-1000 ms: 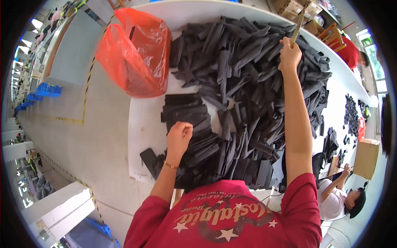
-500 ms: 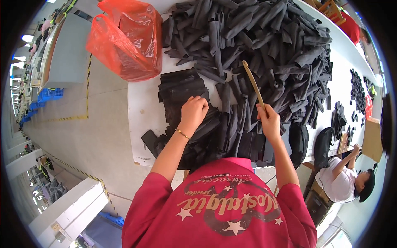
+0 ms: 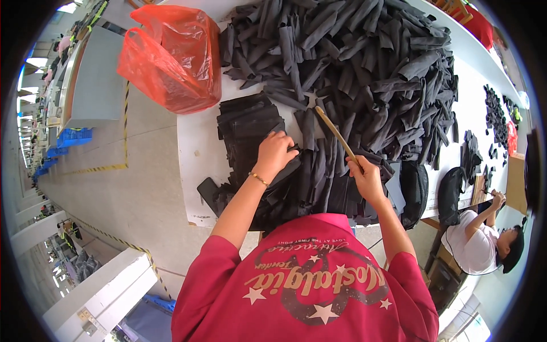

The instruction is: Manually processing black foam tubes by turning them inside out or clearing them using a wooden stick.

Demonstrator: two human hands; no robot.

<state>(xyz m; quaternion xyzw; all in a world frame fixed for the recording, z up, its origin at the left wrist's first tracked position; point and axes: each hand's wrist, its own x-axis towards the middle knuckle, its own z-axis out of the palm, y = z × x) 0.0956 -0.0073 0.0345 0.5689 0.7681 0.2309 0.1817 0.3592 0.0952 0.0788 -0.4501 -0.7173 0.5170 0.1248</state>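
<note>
Centrally, a person in a crimson shirt (image 3: 319, 273), seen from above, leans over the near edge of a white table (image 3: 199, 137). The left hand (image 3: 276, 153), fingers curled, is on a layered stack of flat black fabric pieces (image 3: 250, 125), set in from the table's left edge; whether its fingertips pinch a piece cannot be told. The right hand (image 3: 367, 178), near the table's near edge, is closed around one end of a thin tan stick (image 3: 337, 134). The stick slants away toward the far left, over the black fabric; whether its tip touches cannot be told. A large heap of loose dark fabric strips (image 3: 364, 68) fills the middle and spreads toward the far edge. A translucent red plastic bag (image 3: 188, 62) stands toward the far left corner, jutting past the left edge. A dark phone (image 3: 207, 189) lies by the near left corner. Rightward along the near edge are a black pouch (image 3: 413, 194) and a seated co-worker in white (image 3: 473, 239).
</note>
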